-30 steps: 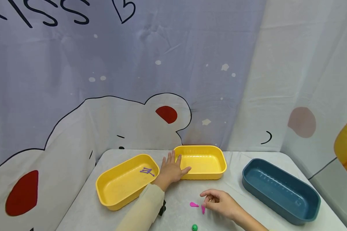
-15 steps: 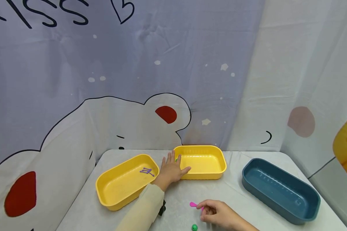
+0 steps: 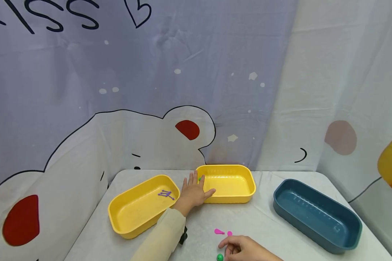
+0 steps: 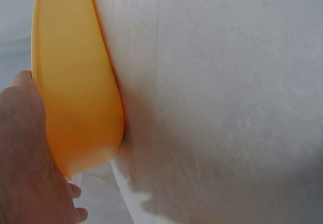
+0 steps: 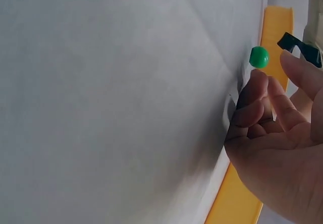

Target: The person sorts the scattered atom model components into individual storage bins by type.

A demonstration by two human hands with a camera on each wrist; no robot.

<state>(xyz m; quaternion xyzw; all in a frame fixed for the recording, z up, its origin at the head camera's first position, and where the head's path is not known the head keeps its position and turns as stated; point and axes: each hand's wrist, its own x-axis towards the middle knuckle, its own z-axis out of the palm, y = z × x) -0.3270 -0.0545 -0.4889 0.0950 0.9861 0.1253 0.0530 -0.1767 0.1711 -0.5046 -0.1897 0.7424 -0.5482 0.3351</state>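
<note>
My left hand (image 3: 193,192) rests on the left end of the far yellow tray (image 3: 230,199), fingers spread. A bit of green (image 3: 200,179) shows between those fingers inside the tray. Low on the table, my right hand (image 3: 248,249) is beside a round green bead (image 3: 220,257). In the right wrist view the bead (image 5: 259,57) sits just beyond the fingertips, with thumb and forefinger apart and nothing between them. Two small pink pieces lie above this hand: a teardrop-shaped one (image 3: 219,231) and another (image 3: 229,233) partly hidden behind it.
An angled yellow tray (image 3: 127,232) at left holds several small purple sticks (image 3: 166,194). At right stands a dark blue tray (image 3: 317,226). A printed curtain (image 3: 235,90) hangs behind the white table. A black strap (image 3: 183,235) shows at the left sleeve.
The right hand has moved toward me, from the pink pieces down to the green bead. A bit of green now shows between the left fingers; that hand stays in place.
</note>
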